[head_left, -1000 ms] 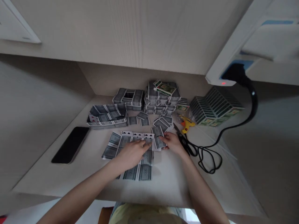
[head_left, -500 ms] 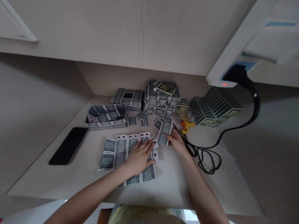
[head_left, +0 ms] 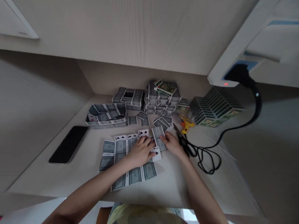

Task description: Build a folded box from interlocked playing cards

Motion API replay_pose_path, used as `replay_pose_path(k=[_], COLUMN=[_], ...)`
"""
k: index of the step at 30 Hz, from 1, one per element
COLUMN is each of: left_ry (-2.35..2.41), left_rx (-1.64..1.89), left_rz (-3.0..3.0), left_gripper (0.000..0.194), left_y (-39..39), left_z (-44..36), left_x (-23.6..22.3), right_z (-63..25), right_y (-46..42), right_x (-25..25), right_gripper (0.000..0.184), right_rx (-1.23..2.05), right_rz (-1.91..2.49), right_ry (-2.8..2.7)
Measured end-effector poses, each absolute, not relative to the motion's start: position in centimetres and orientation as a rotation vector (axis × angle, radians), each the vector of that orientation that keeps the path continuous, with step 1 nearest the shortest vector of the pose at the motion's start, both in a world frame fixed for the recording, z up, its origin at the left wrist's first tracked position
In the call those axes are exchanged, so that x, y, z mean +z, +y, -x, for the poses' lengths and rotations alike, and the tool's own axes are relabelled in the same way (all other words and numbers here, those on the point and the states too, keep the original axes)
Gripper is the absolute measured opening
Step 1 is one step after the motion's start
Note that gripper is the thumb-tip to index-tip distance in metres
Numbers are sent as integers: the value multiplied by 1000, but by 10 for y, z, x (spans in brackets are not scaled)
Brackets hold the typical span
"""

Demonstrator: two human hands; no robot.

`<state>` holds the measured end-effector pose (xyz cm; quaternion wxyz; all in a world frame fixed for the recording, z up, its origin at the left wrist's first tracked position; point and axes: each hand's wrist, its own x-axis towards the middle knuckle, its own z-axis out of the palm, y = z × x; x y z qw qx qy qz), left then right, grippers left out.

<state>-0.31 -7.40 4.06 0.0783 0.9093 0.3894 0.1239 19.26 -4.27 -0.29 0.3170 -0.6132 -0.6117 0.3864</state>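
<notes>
On the worktop (head_left: 173, 183), your card panel (head_left: 120, 147) now has the card strip (head_left: 158, 133) over its right edge.
The panel of joined card backs lies nearest you on the worktop, its lower edge a little askew, with the open card box (head_left: 107, 125) beyond its left part. Your left hand (head_left: 140, 152) lies on the panel, fingers slightly spread, pinching nothing. Your right grip, the right hand (head_left: 172, 143), pinches the strip's right side between thumb and fingers. Half a second ago the strip stood farther right; now it leans left and hides most of one face-up card there, leaving the three of clubs (head_left: 157, 153) showing below. That suggests you are lining it up along that edge; whether it touches the panel, you cannot tell.
</notes>
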Motion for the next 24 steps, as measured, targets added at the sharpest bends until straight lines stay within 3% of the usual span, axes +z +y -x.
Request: replay_pose_path(k=[8,16,24], left_ry=[1169,1184,1173], left_rx=[526,591,628], left_rz=[-2571,-2482,-2479], left_gripper=[39,33,32], left_y=[-73,-72,-71], left_z=[1,0,2], left_x=[35,31,23], right_z=[-200,-218,-215], right_y=[-43,-51,-50], right_x=[1,15,17], right_gripper=[23,24,26], right_rx=[1123,1506,1355], right_rz=[1602,1505,1533], right_ry=[-1525,-1378,-1532])
